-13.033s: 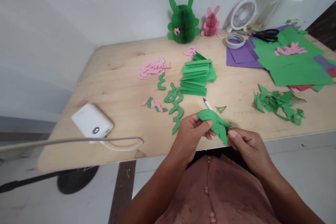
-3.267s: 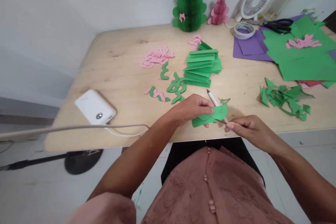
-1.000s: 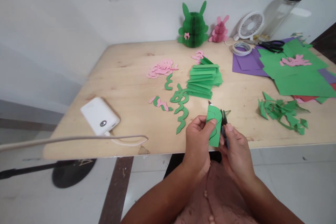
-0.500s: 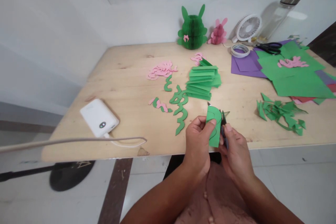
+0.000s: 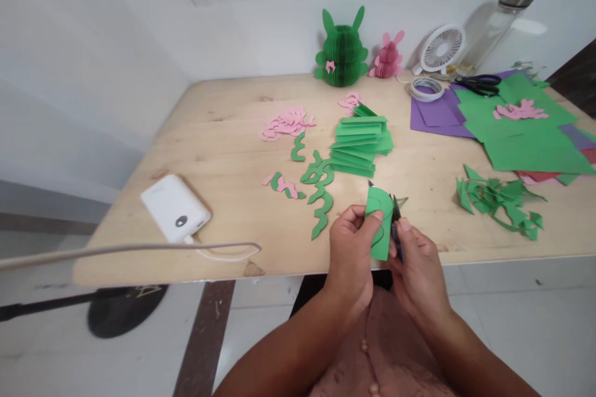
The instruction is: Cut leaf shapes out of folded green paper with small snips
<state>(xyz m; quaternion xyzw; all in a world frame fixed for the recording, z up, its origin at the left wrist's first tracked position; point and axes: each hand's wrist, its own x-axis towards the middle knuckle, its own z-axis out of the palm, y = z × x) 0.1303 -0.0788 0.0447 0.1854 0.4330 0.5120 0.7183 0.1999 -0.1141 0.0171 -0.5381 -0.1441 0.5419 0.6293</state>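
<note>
Just over the near edge of the table (image 5: pixel 223 223), my left hand (image 5: pixel 350 242) pinches a curved piece of green paper (image 5: pixel 379 223) upright, right beside my right hand (image 5: pixel 416 267), whose fingers close on a small dark tool (image 5: pixel 397 223) mostly hidden by the paper and my grip. Wavy green cutouts (image 5: pixel 321 214) lie just left of my hands, green paper scraps (image 5: pixel 496 208) sit well right, and the table's front edge passes under my wrists.

Curly green strips (image 5: pixel 321 214) are lying just beside the left hand (image 5: pixel 351 248), scraps (image 5: pixel 498 206) are sitting well right of the right hand (image 5: pixel 419 276), and a passage is running between them toward the green stack (image 5: pixel 358 146).
</note>
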